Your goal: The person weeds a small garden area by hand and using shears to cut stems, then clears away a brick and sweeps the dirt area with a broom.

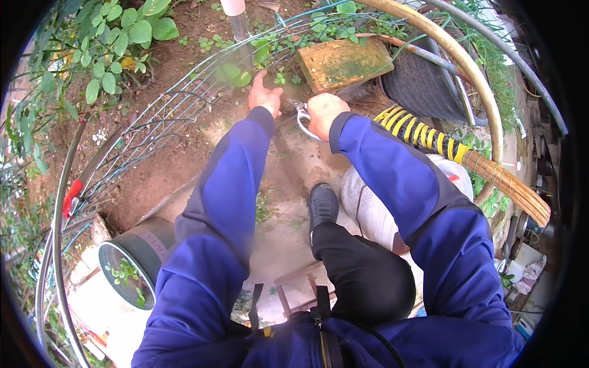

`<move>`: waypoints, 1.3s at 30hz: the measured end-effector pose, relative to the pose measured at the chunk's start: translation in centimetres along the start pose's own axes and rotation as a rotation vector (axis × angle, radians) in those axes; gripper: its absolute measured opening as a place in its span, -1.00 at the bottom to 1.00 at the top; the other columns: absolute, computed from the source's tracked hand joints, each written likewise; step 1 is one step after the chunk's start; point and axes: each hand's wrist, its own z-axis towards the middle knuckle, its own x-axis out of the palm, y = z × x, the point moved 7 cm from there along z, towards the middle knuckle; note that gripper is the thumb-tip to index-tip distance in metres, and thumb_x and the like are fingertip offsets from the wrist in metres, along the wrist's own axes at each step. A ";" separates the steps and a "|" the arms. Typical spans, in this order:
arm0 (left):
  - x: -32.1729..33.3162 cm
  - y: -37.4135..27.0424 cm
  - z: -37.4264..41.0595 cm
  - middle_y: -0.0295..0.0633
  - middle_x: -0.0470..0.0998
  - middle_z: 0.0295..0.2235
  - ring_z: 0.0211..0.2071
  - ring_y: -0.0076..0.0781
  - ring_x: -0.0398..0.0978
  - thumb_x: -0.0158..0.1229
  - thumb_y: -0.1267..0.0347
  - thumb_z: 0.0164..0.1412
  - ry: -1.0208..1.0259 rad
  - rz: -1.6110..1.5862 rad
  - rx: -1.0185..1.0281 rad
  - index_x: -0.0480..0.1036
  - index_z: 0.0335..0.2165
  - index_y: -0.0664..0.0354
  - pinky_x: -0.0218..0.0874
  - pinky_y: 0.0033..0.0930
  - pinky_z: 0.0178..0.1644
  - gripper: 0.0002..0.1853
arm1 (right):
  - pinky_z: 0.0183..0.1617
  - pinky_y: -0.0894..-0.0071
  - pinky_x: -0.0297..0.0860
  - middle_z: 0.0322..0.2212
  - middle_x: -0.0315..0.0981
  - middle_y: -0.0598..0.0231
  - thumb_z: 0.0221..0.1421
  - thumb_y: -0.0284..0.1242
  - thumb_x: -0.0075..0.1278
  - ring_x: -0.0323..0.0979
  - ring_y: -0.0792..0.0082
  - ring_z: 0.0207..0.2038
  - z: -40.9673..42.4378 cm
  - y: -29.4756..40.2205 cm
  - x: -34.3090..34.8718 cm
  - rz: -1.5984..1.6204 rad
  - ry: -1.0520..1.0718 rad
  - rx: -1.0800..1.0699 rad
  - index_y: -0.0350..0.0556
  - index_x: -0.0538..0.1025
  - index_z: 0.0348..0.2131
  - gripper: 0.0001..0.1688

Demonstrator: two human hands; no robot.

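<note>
My right hand (326,114) grips a pair of metal scissors (301,120); one ring handle shows beside the fingers. The blades point toward my left hand (265,95) and are hard to make out. That hand reaches to the soil with its index finger stretched out and its thumb apart; I see nothing held in it. Just beyond the finger are broad green leaves (233,75), partly blurred. Small clover-like leaves (280,79) grow right of the fingertip. Past my right hand lies a weathered, mossy block (345,64).
Green wire fencing (181,89) arcs across the bed, near an upright post (240,34). A straw broom (499,181) with yellow-and-black binding lies at right, above a white container (368,202). A curved pole (483,87) crosses there. A dark bucket (152,239) lies tipped at left.
</note>
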 end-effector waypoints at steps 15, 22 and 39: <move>-2.9 -0.8 0.1 -0.12 0.50 -0.59 -0.52 -0.29 0.47 0.20 0.47 0.05 -0.306 0.432 0.346 0.49 -0.45 0.27 0.29 -0.30 -0.36 -0.92 | -0.09 0.19 0.40 -0.32 0.52 -0.08 -0.11 -0.42 0.01 0.49 0.02 -0.18 -1.4 -0.9 0.1 0.039 0.130 0.080 -0.22 0.58 -0.36 -0.71; -5.0 0.6 0.2 -0.23 0.47 -0.65 -0.70 -0.52 0.40 0.14 0.60 0.09 -0.245 -0.006 0.141 0.47 -0.48 0.38 0.29 -0.48 -0.59 -0.96 | -0.08 0.19 0.40 -0.32 0.52 -0.08 -0.11 -0.42 0.01 0.48 0.02 -0.18 -1.2 -1.2 0.6 0.037 0.122 0.083 -0.22 0.58 -0.36 -0.71; -5.2 9.0 -17.0 0.05 0.52 -0.46 -0.41 0.10 0.48 0.18 0.36 -0.03 0.607 0.976 0.424 0.48 -0.38 0.21 0.33 -0.06 -0.29 -0.81 | -0.06 0.18 0.39 -0.27 0.50 -0.10 -0.11 -0.43 0.02 0.47 0.01 -0.14 -2.0 -0.3 -1.1 0.050 0.149 0.130 -0.22 0.59 -0.32 -0.69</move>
